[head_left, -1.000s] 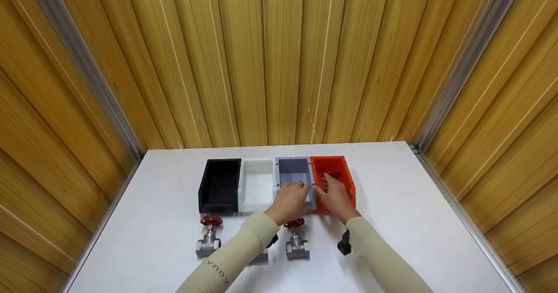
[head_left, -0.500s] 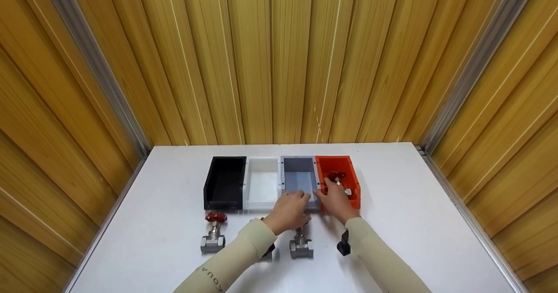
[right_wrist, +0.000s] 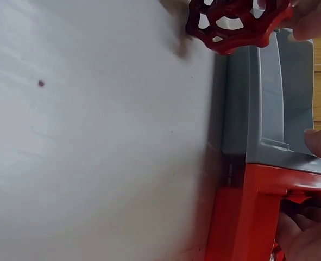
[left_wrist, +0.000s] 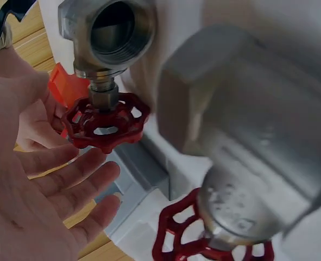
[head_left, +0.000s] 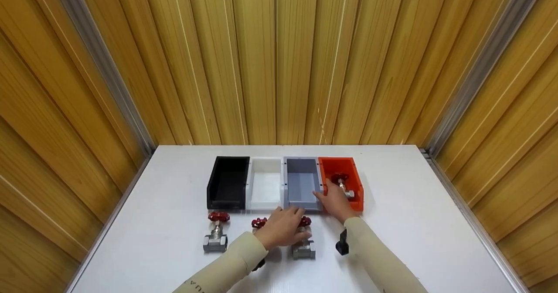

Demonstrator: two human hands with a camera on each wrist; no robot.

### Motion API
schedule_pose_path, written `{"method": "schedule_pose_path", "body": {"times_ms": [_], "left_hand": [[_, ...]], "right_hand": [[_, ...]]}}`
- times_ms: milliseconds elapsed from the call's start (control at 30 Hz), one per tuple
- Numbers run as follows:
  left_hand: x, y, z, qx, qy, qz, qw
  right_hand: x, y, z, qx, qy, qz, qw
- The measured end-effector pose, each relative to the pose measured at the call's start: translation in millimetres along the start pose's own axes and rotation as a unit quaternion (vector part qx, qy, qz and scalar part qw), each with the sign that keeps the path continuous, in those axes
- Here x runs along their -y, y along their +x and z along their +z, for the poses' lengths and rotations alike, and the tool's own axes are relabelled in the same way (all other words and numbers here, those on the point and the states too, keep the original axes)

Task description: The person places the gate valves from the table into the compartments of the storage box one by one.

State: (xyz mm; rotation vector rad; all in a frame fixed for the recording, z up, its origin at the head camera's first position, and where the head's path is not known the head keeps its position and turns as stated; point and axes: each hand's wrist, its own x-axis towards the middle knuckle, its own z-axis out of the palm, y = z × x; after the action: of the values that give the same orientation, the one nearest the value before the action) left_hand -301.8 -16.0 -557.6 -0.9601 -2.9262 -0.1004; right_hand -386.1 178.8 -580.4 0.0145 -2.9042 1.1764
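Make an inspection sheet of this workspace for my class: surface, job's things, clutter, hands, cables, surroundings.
Surface: white table, with a small dark spot.
Bins: black bin, white bin, grey bin and orange bin, in a row left to right.
Valves: left valve, middle valve (mostly hidden in the head view) and right valve in front of the bins; fourth valve inside the orange bin.
Clutter: nothing seen.
Left hand: at the right valve, fingers outstretched; contact unclear.
Right hand: straddles where the grey and orange bins meet; firmness of grip unclear.
Cables: nothing seen.
Surroundings: wood-patterned panels, metal posts at the corners.
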Motion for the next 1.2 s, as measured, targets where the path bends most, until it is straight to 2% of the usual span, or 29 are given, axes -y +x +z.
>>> {"method": "schedule_pose_path", "body": {"times_ms": [267, 533, 767, 1000, 1200], "left_hand": [[-0.4, -10.7, 6.6, 0.019, 0.028, 0.014, 0.9993], [1.8, -13.9, 13.0, 0.035, 0.018, 0.027, 0.9989], [2.0, -17.4, 15.5, 0.044, -0.005, 0.016, 0.9989], [-0.7, -18.2, 16.6, 0.028, 0.023, 0.025, 0.999], [-5.4, -17.1, 18.4, 0.021, 0.044, 0.014, 0.9987]], "right_hand": [[3, 4, 3, 0.015, 0.004, 0.005, 1.0], [6, 2, 0, 0.031, -0.001, 0.002, 1.0], [7, 1, 2, 0.018, -0.007, -0.013, 1.0], [7, 1, 3, -0.008, -0.036, -0.039, 0.999], [7, 1, 2, 0.0, -0.022, -0.03, 0.999]]}}
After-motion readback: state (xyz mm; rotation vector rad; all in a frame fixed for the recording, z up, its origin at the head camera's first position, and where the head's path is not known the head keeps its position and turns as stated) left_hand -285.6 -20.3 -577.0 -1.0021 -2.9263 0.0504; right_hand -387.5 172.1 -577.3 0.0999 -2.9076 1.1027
